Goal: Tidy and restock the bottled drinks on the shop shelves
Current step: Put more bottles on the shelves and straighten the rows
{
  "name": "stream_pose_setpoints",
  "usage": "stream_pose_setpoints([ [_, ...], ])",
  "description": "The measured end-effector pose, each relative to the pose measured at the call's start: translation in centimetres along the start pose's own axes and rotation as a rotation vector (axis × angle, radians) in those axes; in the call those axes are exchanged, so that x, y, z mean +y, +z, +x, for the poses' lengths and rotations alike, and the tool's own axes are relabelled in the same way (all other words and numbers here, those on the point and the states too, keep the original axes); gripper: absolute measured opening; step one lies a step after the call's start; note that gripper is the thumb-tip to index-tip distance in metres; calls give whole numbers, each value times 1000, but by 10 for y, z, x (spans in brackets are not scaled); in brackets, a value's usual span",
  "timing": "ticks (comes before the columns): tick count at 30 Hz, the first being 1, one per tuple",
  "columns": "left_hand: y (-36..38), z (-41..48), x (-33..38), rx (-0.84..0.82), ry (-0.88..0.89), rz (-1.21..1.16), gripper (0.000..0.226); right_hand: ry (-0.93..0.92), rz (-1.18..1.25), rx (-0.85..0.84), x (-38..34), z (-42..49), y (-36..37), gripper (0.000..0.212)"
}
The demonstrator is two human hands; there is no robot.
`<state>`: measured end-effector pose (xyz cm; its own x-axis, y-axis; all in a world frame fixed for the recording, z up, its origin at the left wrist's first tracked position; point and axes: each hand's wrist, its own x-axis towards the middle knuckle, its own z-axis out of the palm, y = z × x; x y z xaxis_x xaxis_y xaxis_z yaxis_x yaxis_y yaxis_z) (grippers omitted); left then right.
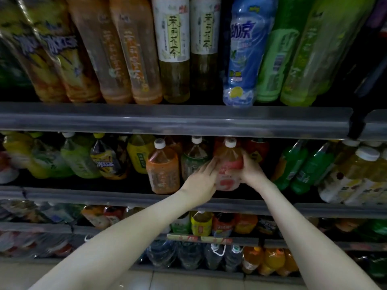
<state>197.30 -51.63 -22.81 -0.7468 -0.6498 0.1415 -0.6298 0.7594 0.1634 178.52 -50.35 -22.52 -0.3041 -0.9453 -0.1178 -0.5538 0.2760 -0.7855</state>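
Left hand [200,182] and right hand [250,171] hold red-labelled bottle [227,159].

hands: two, left hand [201,181] and right hand [251,170]
bottle in the grip: just one, pink-label bottle [228,164]
right above the grip: two white-label bottles [173,38], one blue bottle [245,49]
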Motion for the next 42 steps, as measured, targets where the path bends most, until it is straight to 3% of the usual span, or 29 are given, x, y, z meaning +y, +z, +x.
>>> stream_pose_setpoints([
  [4, 11, -9, -4, -20, -28, -91, 69, 40, 21, 11, 3, -8, 7, 83],
  [9, 26, -53, 3, 22, -56, -187, 50, -144, -123, 326, 16, -71, 53, 78],
  [11, 38, -86, 8, 30, -130, -223, 46, -186, -213, 347, 22, -97, 79, 68],
  [13, 55, -124, 10, -20, -248, -260, 43, -186, -232, 192, 27, -119, 107, 61],
  [18, 96, -227, -2, -231, -644, -287, 47, -178, -252, -443, 39, -158, 189, 42],
  [23, 129, -328, -28, -293, -1002, -392, 41, -238, -362, -800, 41, -178, 270, 37],
  [29, 178, -417, -87, -204, -1304, -532, 40, -224, -388, -971, 46, -175, 381, 32],
  [33, 230, -457, -152, -24, -1544, -771, 34, -84, -250, -838, 55, -165, 484, 30],
  [36, 295, -486, -210, 34, -1601, -862, 33, 3, -319, -815, 81, -155, 594, 24],
  [42, 444, -563, -295, -89, -1608, -802, 40, -14, -742, -1044, 179, -147, 820, 67],
])
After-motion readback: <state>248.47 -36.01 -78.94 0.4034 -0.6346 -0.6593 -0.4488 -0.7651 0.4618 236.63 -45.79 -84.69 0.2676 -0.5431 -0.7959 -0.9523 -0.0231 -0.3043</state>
